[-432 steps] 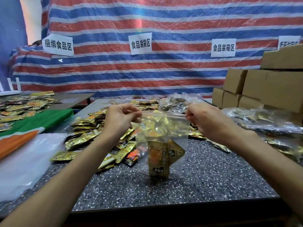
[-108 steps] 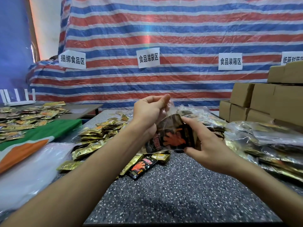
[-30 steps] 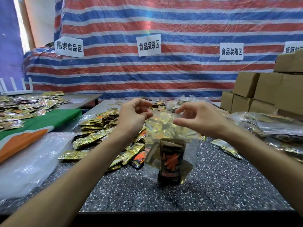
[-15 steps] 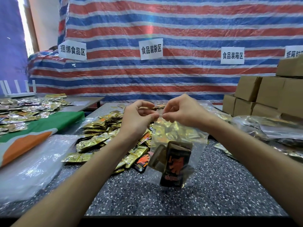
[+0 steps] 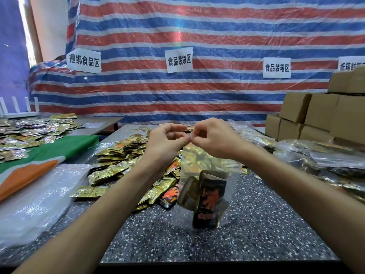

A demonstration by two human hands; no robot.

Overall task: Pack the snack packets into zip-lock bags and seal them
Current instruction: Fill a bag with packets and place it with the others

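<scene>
A clear zip-lock bag (image 5: 232, 176) hangs above the speckled table (image 5: 256, 224), holding black snack packets (image 5: 209, 200) with orange print. My left hand (image 5: 165, 142) and my right hand (image 5: 214, 138) pinch the bag's top edge close together, fingertips nearly touching at the middle. The bag's bottom touches or hovers just over the table. A heap of gold snack packets (image 5: 118, 161) lies behind and left of the bag.
Stacked empty plastic bags (image 5: 33, 198) lie at the left. Filled bags (image 5: 325, 161) pile at the right, with cardboard boxes (image 5: 320, 113) behind them. A second table at far left carries more packets (image 5: 29, 131) and a green and orange cloth (image 5: 49, 155).
My right hand slid left along the bag's top edge until it met my left hand. The bag with the black packets stayed hanging in place.
</scene>
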